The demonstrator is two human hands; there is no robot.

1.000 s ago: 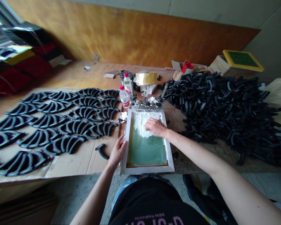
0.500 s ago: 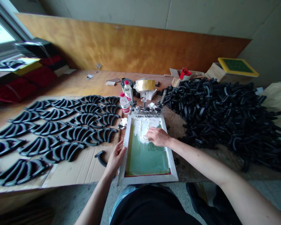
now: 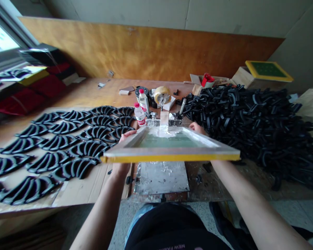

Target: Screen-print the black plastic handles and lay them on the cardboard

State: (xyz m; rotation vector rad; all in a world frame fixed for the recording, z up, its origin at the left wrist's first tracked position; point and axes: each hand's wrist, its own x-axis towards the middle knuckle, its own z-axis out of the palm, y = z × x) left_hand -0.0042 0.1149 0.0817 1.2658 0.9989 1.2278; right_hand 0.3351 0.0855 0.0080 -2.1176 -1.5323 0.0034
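A screen printing frame point(image 3: 169, 152) with green mesh is tilted up on its rear hinge clamp point(image 3: 163, 119), its near yellow edge raised toward me. My left hand point(image 3: 126, 137) grips the frame's left side rail. My right hand point(image 3: 197, 127) holds the right rail; only its fingers show above the frame. Below the lifted frame lies a grey metal base plate point(image 3: 161, 177) smeared with white ink.
Rows of curved black plastic parts point(image 3: 67, 142) lie on cardboard at left. A big heap of the same black parts point(image 3: 253, 118) fills the right. Two bottles point(image 3: 140, 111), a tape roll point(image 3: 161, 94) and a spare yellow frame point(image 3: 268, 69) stand behind.
My right hand left the white ink on the mesh and went to the right rail. Both hands lifted the frame's near edge, uncovering the base plate.
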